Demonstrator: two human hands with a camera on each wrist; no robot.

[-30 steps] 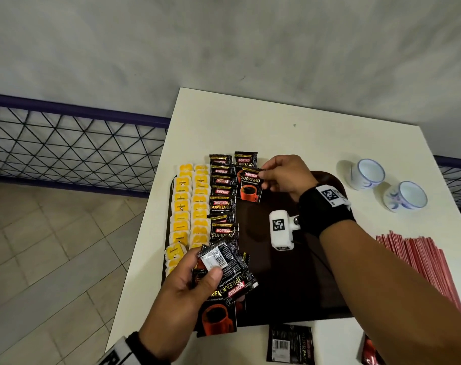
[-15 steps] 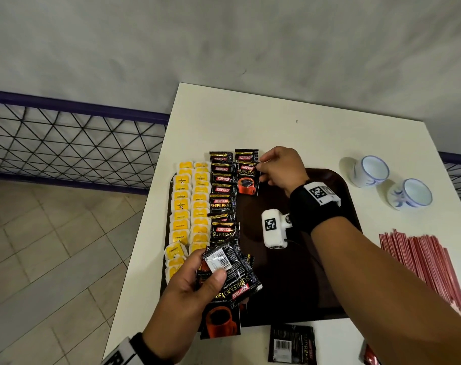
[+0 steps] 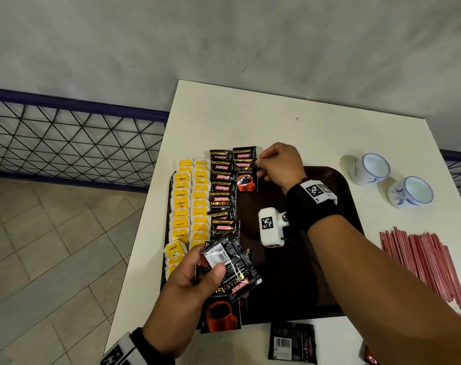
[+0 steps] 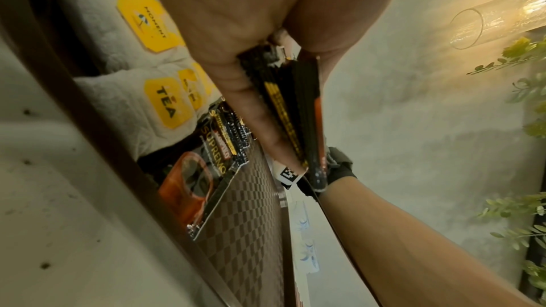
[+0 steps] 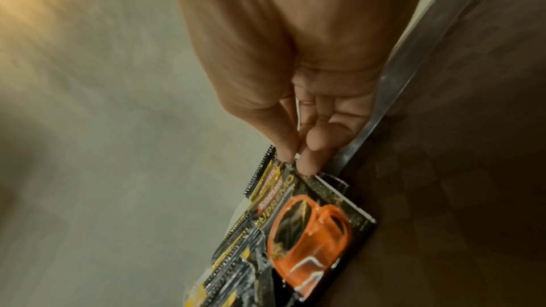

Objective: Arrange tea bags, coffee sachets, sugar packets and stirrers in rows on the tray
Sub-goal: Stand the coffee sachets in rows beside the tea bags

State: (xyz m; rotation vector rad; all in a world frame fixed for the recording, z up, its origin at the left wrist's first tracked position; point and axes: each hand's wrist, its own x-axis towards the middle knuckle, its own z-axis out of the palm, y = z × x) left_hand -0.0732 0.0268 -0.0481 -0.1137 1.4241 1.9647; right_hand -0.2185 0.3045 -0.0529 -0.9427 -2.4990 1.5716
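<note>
- A mottled grey plaster wall [image 3: 224,43] stands behind a matte white tabletop [image 3: 250,114]; to the left, a purple-framed wire-mesh railing [image 3: 66,143] runs above pale floor tiles.
- A dark brown tray [image 3: 303,285] with a rounded rim lies on the tabletop; the left wrist view shows a fine checkered texture on its floor.
- Two columns of soft white tea bags [image 3: 190,206] with yellow tags fill the tray's left edge.
- Just beside them runs a column of glossy black coffee sachets [image 3: 221,180], overlapping like shingles, with serrated ends.
- The right hand [image 3: 279,164] closes its grip in a narrow pinch, thumb and fingertip on the upper right corner of a flat sachet with an orange cup [image 3: 246,175], second in a new column at the tray's far end.
- The left hand [image 3: 187,293] has its grip closed round a fanned stack of crinkly sachets [image 3: 229,267], thumb on top, above the tray's near left corner.
- One sachet [image 3: 292,341] lies barcode-up on the tabletop in front of the tray.
- Thin red stirrers [image 3: 424,262] lie bundled side by side to the right.
- Two round white cups with blue patterns [image 3: 390,180] stand tilted, beyond the stirrers.
</note>
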